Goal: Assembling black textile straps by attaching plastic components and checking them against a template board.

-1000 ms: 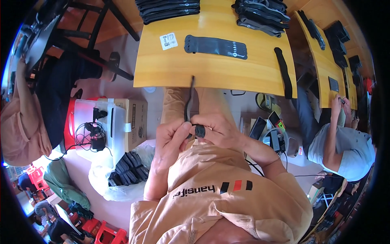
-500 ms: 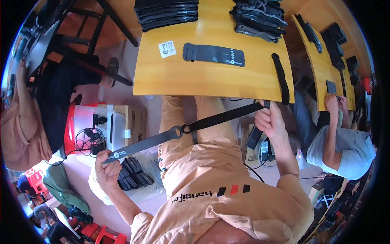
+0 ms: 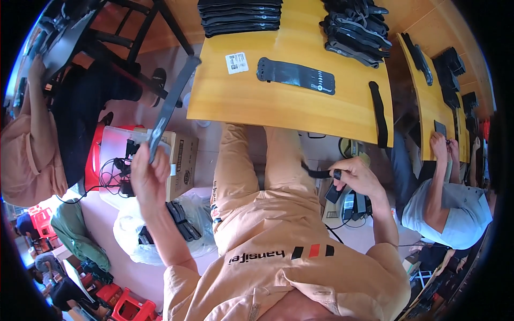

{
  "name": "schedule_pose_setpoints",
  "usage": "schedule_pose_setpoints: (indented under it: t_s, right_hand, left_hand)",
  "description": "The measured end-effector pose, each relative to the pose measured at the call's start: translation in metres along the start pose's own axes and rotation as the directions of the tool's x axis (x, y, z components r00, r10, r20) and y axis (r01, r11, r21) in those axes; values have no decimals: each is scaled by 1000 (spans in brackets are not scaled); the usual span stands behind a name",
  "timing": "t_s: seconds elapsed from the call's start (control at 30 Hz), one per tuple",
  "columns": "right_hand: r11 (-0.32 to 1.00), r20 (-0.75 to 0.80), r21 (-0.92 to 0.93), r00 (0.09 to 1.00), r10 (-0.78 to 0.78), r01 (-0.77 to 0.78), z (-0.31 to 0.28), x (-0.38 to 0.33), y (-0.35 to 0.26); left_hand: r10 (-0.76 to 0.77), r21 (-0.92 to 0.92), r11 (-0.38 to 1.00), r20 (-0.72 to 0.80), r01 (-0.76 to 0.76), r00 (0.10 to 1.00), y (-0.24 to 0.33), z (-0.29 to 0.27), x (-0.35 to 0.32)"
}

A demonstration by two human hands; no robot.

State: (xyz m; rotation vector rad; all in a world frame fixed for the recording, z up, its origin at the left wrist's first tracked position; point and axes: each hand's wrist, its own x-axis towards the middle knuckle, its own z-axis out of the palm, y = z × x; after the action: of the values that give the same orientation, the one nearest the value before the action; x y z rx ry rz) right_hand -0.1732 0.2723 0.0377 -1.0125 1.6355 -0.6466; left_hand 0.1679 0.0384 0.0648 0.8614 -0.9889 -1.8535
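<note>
My left hand (image 3: pixel 149 174) is closed on one end of a flat dark grey strap (image 3: pixel 172 104), which points up past the table's left corner. To the right, below the table's front edge, my right hand (image 3: pixel 357 176) pinches a black strap (image 3: pixel 317 172) whose free end sticks out leftward over my thigh. The two straps are apart. On the yellow table (image 3: pixel 235 101) lies a wide dark grey band (image 3: pixel 297 76) with rounded ends, and a narrow black strap (image 3: pixel 379 115) rests along the right edge.
Neatly stacked black bands (image 3: pixel 241 18) and a looser pile (image 3: pixel 356 35) stand at the table's back. A white label (image 3: pixel 236 62) lies near its left side. Cardboard box (image 3: pixel 184 160) and plastic bag of straps (image 3: pixel 182 224) are on the floor. People sit at both sides.
The two straps, hooked together through their end loops before, have come apart. My left hand has swung its strap upward; my right hand has lowered, its strap now bunched and short.
</note>
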Motion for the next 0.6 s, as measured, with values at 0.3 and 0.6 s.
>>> schedule_pose_setpoints:
  t_s: [0.3,0.6]
  right_hand:
    - [991,-153,65,983,-103,114,10,4,-2]
    - [977,-136,82,974,-182,194,1,2,-7]
  left_hand:
    - [-45,354,922,-309,159,950,-115,42,61]
    - [-177,548,754,-361,362,916,-119,24,60]
